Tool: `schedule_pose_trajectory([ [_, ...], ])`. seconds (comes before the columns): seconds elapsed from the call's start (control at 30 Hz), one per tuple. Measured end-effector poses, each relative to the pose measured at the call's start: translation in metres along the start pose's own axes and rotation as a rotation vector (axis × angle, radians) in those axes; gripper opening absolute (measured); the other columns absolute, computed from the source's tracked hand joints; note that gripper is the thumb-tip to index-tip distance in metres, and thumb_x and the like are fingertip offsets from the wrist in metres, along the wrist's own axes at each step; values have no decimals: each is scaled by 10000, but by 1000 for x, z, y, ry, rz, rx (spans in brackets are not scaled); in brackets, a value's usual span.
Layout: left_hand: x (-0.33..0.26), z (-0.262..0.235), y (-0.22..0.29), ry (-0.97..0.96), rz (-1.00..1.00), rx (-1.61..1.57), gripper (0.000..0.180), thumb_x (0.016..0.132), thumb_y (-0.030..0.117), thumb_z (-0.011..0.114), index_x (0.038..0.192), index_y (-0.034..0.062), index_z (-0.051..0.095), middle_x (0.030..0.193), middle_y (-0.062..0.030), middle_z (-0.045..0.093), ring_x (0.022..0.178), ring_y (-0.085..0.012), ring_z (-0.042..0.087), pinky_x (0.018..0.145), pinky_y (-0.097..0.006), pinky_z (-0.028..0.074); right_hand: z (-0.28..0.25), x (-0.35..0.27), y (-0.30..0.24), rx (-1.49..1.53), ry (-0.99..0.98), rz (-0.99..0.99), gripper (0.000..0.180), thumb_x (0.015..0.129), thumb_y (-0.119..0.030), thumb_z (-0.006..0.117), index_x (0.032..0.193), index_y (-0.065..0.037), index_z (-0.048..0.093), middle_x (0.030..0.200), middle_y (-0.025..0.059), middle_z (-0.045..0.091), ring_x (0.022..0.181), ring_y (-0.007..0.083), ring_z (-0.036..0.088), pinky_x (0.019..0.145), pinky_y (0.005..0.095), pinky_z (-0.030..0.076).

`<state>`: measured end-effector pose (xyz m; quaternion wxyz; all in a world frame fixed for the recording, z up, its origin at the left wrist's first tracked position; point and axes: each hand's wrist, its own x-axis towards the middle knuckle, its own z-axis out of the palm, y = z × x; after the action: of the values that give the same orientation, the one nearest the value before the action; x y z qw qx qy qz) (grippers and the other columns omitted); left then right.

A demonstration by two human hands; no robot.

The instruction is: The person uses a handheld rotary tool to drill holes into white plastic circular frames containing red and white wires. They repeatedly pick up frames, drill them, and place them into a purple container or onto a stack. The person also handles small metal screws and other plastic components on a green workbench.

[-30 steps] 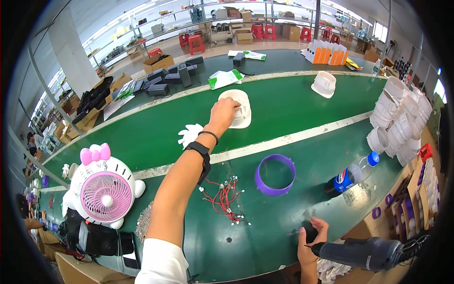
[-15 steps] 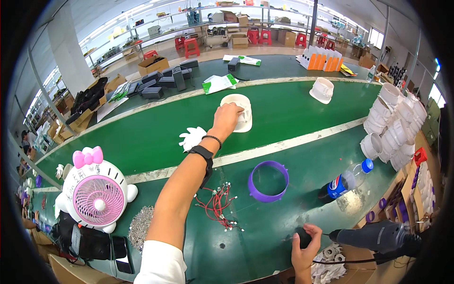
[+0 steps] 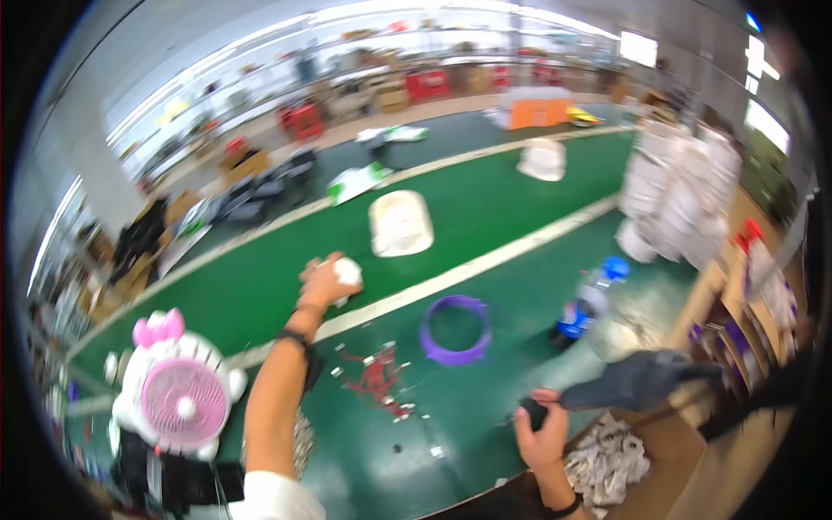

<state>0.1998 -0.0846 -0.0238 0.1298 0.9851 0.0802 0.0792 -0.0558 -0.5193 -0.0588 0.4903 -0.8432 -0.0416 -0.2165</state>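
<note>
Motion smears the view. My left hand (image 3: 321, 282) reaches over the green belt, fingers closed around a white lobed piece (image 3: 348, 272) that looks like a fan blade. Just beyond it on the belt sits a white rounded housing (image 3: 400, 224), now free of my hand. Low on the right, my right hand (image 3: 544, 433) curls thumb and fingers round a small black object (image 3: 534, 413) whose kind I cannot make out. The dark power screwdriver (image 3: 628, 381) lies close beside those fingers. Between my arms are a purple ring (image 3: 456, 357) and red wires with white connectors (image 3: 378, 378).
A pink-and-white fan (image 3: 180, 403) stands at left. A blue-capped bottle (image 3: 586, 305) and stacked white housings (image 3: 663, 191) are at right. Another housing (image 3: 543, 160) sits farther along the belt. An open carton (image 3: 680, 442) with white parts is at lower right.
My left hand has left the white housing and come back left and nearer, onto the white lobed piece. The right hand still holds the black object. The whole view has shifted.
</note>
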Motion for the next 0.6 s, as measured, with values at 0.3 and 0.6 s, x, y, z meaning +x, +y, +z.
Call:
schedule_pose_trajectory([
  [0.3, -144, -108, 84, 750, 280, -581, 737, 819, 68, 741, 1477, 77, 409, 1400, -185, 416, 1288, -311, 455, 1056, -425, 422, 0, 1, -2, 76, 55, -24, 384, 886, -196, 671, 1173, 21, 536, 1088, 201, 588, 1031, 367, 591, 895, 440, 483],
  [0.6, -420, -73, 301, 272, 940, -983, 588, 732, 357, 857, 1230, 138, 636, 1311, -237, 463, 1201, -419, 493, 980, -516, 449, 34, -2, 22, 40, 41, -49, 374, 902, -194, 663, 1179, 8, 512, 1128, 197, 599, 1082, 345, 596, 945, 432, 477],
])
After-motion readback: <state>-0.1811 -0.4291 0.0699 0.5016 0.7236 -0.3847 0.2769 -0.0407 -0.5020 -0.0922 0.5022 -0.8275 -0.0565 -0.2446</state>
